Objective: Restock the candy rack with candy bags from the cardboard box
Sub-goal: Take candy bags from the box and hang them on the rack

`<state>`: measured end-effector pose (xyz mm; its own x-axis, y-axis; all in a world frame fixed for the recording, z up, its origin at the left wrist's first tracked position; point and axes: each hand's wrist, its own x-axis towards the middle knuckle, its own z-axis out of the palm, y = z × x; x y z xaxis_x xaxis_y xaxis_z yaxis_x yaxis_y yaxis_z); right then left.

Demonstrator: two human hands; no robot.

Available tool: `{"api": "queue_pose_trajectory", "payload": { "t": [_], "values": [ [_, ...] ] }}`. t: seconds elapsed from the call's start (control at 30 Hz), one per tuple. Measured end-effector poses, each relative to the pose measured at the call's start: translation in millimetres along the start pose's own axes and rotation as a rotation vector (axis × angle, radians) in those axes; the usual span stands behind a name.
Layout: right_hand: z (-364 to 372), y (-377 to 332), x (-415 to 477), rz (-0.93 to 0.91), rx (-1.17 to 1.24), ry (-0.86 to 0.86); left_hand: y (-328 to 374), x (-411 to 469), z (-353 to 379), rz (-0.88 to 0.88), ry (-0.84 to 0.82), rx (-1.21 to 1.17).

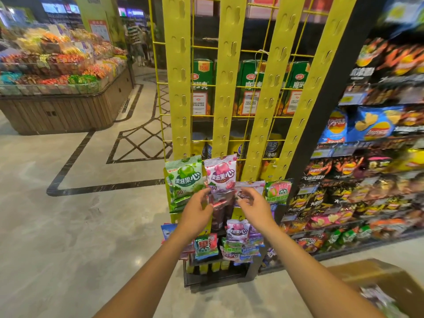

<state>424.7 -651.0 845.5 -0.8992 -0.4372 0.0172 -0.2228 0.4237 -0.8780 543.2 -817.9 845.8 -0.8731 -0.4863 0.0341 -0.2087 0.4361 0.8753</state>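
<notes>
The cardboard box [371,274] sits low at the right. Ahead, the left hand [197,212] has its grip pinched on a dark candy bag [221,210] held against the yellow rack [229,88]; the right hand [254,205] curls beside the bag's top, and I cannot tell whether its grip holds anything

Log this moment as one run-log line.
left hand: pinches dark candy bag at candy rack | right hand: beside bag, grip unclear | cardboard box: at right
</notes>
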Motion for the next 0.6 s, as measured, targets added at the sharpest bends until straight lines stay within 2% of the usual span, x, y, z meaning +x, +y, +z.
{"api": "queue_pose_trajectory", "payload": {
  "t": [0.27, 0.47, 0.6],
  "values": [
    [-53, 43, -36, -0.011, -0.112, -0.001, 22, -20, 48, 0.195, -0.091, 0.353],
    [-129, 93, -69, -0.007, -0.288, -0.011, 54, -40, 119, 0.36, -0.172, 0.603],
    [-190, 135, -89, -0.037, -0.372, 0.047, 78, -49, 181, 0.426, -0.207, 0.717]
  ]
}}
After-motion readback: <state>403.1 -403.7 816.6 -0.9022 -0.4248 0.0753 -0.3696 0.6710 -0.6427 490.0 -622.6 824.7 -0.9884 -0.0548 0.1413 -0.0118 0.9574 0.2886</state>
